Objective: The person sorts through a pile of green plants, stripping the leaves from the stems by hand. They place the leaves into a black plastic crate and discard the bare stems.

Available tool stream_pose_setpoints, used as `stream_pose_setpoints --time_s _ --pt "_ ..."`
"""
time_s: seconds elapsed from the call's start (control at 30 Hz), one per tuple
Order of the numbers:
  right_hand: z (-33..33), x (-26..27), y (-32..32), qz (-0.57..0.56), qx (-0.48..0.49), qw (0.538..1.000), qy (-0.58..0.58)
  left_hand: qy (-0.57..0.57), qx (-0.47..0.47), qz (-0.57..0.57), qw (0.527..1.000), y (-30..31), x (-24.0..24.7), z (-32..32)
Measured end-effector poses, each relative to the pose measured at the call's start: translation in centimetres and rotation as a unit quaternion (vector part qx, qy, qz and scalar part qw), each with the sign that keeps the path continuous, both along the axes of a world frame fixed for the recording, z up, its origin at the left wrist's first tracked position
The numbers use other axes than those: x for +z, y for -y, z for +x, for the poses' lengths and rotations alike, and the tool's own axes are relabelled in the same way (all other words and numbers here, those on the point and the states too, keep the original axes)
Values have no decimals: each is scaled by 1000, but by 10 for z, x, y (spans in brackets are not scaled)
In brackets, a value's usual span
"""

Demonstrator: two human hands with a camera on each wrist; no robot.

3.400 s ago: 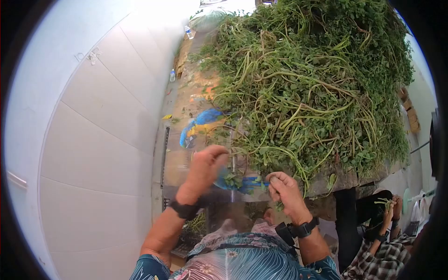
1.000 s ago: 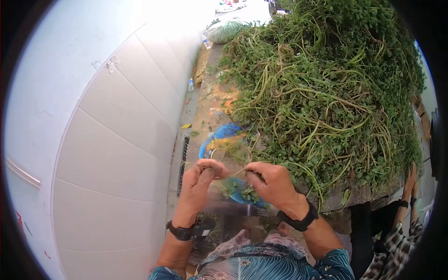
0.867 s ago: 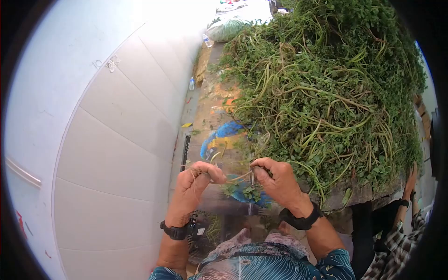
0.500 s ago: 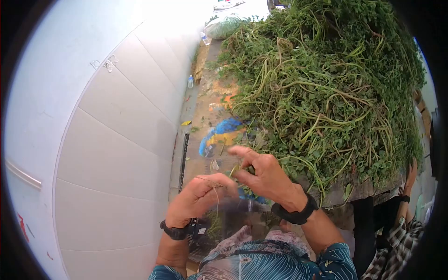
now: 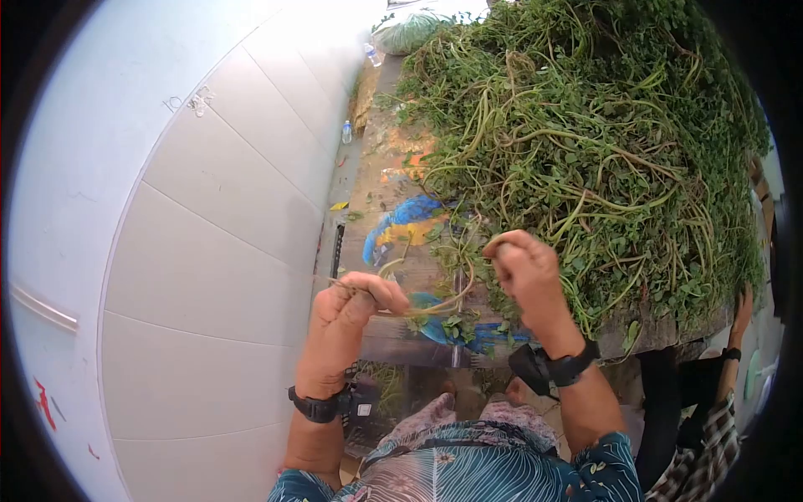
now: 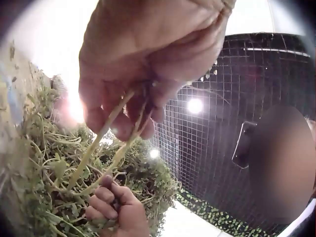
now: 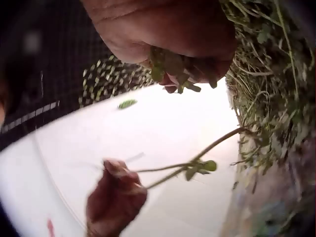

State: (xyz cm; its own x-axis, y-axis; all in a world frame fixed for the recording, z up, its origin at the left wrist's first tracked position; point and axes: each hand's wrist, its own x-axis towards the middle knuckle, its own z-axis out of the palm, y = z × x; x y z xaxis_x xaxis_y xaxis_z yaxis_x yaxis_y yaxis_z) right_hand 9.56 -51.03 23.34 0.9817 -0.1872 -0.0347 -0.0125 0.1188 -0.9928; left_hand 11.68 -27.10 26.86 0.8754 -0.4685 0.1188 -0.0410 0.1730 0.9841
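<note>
In the head view my left hand pinches the ends of a few long plant stems above the table's near edge. The left wrist view shows two pale stems running down from its fingers. My right hand is up and to the right, at the edge of the large heap of leafy greens. Small green leaves stick out between its curled fingers in the right wrist view, where the left hand holds the stems lower down.
A painted wooden table carries the heap, with loose leaves and a filled plastic bag at the far end. Two bottles stand along its left side by a pale wall. Another person's arm reaches in at the right.
My right hand has moved away from the left hand, up and to the right toward the heap. The left hand has shifted slightly left and up, still holding stems, which now show in a curve.
</note>
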Motion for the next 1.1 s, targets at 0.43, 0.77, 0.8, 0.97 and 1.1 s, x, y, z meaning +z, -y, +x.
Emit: stream_pose_setpoints --time_s 0.43,0.77,0.8,0.97,1.1 --pt "-38 -29 -24 -65 13 997 33 -146 101 -132 975 15 -18 -6" --pt "-33 -9 -25 -327 26 928 176 -58 115 -19 991 18 -14 -12" --pt "-36 -14 -20 -339 39 925 167 -75 136 -37 987 14 -13 -11" --pt "-45 -32 -15 -304 49 937 165 -85 132 -58 986 5 -13 -7" --pt "-41 -40 -15 -130 15 991 35 -64 105 -48 991 9 -14 -10"
